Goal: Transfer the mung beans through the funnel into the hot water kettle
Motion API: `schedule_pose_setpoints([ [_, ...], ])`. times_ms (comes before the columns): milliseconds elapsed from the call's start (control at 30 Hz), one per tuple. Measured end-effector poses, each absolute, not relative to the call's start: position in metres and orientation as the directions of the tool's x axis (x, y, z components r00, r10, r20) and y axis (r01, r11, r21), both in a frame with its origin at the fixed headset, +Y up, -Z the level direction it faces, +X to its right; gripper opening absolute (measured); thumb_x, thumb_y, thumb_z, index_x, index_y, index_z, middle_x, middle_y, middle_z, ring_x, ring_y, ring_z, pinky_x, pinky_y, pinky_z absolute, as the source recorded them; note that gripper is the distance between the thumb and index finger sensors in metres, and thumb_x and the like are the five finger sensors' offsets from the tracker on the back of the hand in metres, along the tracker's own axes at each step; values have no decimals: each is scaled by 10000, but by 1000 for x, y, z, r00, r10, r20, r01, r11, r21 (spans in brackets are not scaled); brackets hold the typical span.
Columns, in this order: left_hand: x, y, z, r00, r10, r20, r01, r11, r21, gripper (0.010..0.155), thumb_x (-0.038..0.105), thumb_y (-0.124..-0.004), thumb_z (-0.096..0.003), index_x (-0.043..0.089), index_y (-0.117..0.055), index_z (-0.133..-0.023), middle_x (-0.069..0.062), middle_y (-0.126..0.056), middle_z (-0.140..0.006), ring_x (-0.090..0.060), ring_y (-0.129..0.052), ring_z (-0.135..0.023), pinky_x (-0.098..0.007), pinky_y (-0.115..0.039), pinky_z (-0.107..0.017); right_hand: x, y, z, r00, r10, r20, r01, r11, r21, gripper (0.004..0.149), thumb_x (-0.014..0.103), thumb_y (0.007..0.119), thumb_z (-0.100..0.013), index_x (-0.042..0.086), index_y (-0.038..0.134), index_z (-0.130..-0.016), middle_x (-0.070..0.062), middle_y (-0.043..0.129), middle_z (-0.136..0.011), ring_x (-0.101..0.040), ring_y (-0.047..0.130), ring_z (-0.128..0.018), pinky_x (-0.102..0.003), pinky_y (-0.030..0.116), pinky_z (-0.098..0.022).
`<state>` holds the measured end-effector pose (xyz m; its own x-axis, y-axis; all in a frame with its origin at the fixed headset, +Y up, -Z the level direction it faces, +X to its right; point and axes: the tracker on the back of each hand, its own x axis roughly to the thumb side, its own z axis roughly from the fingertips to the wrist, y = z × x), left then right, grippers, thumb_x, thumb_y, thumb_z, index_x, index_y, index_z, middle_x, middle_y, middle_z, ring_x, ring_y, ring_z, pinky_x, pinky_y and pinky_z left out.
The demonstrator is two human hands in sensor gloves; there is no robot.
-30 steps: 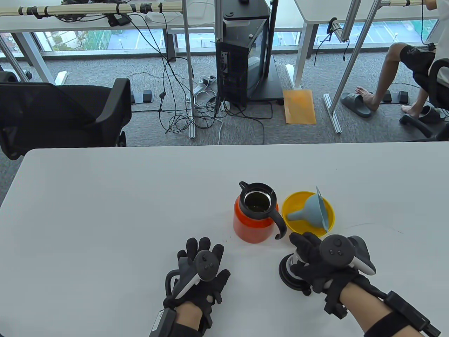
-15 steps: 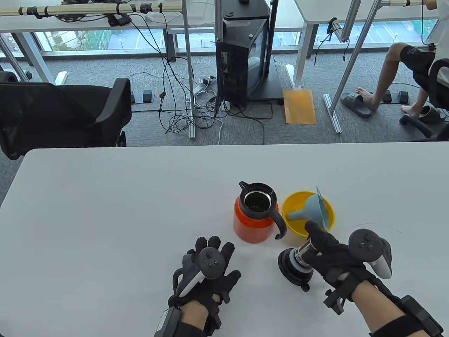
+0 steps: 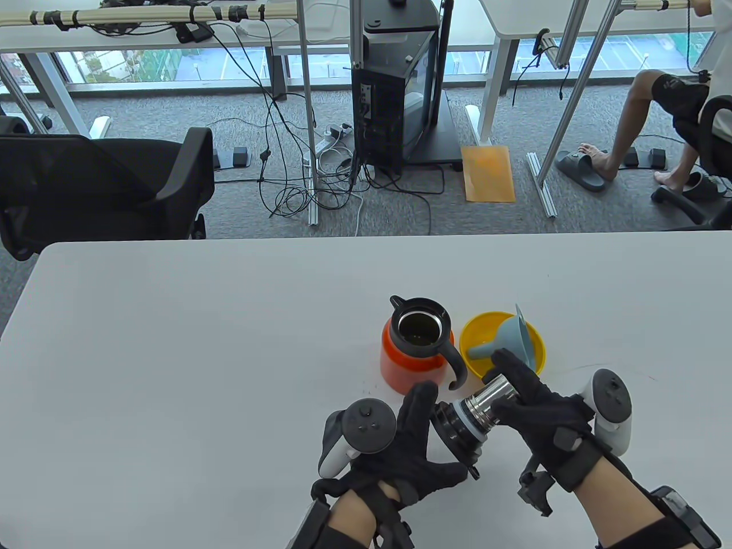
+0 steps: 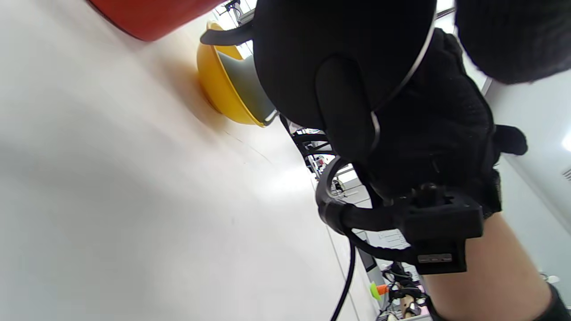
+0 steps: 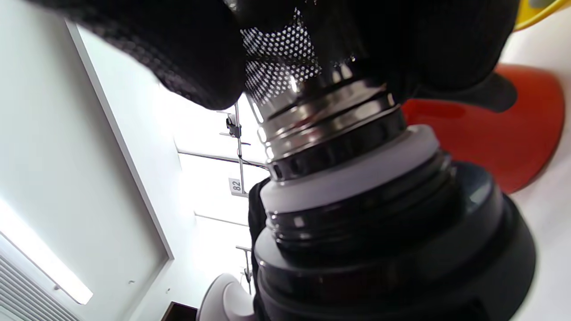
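The orange kettle stands open at mid-table, dark contents visible in its steel mouth. Right of it a blue funnel lies tilted in a yellow bowl. My right hand grips the kettle lid by its steel stopper and holds it on its side just in front of the kettle. My left hand is spread open at the lid's black cap, index finger and thumb around its rim. The right wrist view shows the lid close up with the kettle behind.
The white table stretches bare to the left and far side. In the left wrist view the yellow bowl and the orange kettle sit beyond the black cap. Chairs and cables lie past the far edge.
My right hand has lifted the lid off the table, tipped it on its side and moved it left. My left hand has moved right and opened around the lid's black cap.
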<state>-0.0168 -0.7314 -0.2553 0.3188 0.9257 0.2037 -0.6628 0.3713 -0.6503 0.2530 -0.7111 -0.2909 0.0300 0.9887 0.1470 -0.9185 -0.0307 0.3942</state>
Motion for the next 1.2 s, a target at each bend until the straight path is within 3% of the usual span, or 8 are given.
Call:
schedule_pose_setpoints([
  [100, -20, -730, -257, 235, 951, 202, -715, 310, -627, 1211, 737, -865, -306, 466, 133, -935, -23, 61, -1117, -458, -265, -1104, -705, -377, -751, 247, -714, -292, 56, 988, 141, -926, -1, 377, 811, 308, 831, -498, 45, 349, -1095, -338, 410, -998, -556, 770, -785, -614, 754, -477],
  [333, -26, -727, -260, 235, 950, 206, -763, 311, -566, 1197, 716, -869, -353, 443, 145, -928, -37, -27, -1118, -446, -425, -1055, -687, -461, -747, 236, -726, -295, 48, 994, 97, -927, 8, 376, 825, 371, 822, -520, 1, 348, -1085, -371, 428, -983, -517, 835, -755, -559, 806, -475],
  [400, -30, -727, -261, 213, 953, 214, -783, 297, -547, 1183, 727, -874, -350, 455, 108, -950, -30, -79, -1122, -460, -463, -1033, -686, -503, -741, 233, -721, -293, -3, 993, 118, -929, -47, 367, 828, 388, 798, -533, -16, 330, -1085, -381, 393, -993, -499, 828, -757, -583, 780, -475],
  [500, -40, -723, -266, 215, 953, 211, -804, 296, -516, 1147, 736, -873, -347, 474, 47, -978, -33, -110, -1121, -466, -488, -1012, -683, -543, -736, 236, -706, -290, -165, 960, 228, -927, -230, 297, 801, 399, 756, -539, -53, 377, -1079, -398, 361, -998, -600, 742, -777, -659, 719, -481],
  [767, -78, -705, -277, 271, 940, 209, -841, 336, -423, 1102, 760, -857, -348, 500, -7, -998, -30, -132, -1123, -465, -509, -984, -626, -636, -725, 270, -678, -269, -443, 788, 427, -782, -573, 247, 787, 426, 755, -532, -37, 452, -1092, -408, 284, -1025, -708, 443, -869, -781, 507, -532],
  [867, -90, -698, -279, 271, 942, 199, -861, 330, -387, 1104, 774, -840, -356, 481, 10, -998, -37, -145, -1122, -454, -534, -969, -614, -647, -722, 280, -688, -257, -558, 686, 466, -682, -700, 213, 790, 430, 765, -525, -21, 462, -1099, -396, 247, -1037, -714, 352, -884, -797, 441, -541],
  [1000, -101, -689, -281, 289, 937, 195, -875, 341, -344, 1092, 784, -832, -357, 482, -8, -1007, -42, -158, -1123, -455, -553, -959, -616, -655, -711, 288, -727, -242, -729, 531, 431, -448, -847, 286, 815, 452, 753, -532, 19, 397, -1124, -343, 74, -1040, -648, 36, -887, -807, 265, -557],
  [1200, -106, -676, -284, 348, 922, 168, -868, 385, -315, 1052, 790, -827, -361, 492, -49, -1004, -66, -196, -1124, -470, -588, -939, -628, -663, -697, 292, -773, -227, -862, 291, 415, -200, -947, 250, 845, 492, 732, -537, 58, 323, -1136, -316, -12, -1029, -604, -84, -852, -799, 127, -534],
])
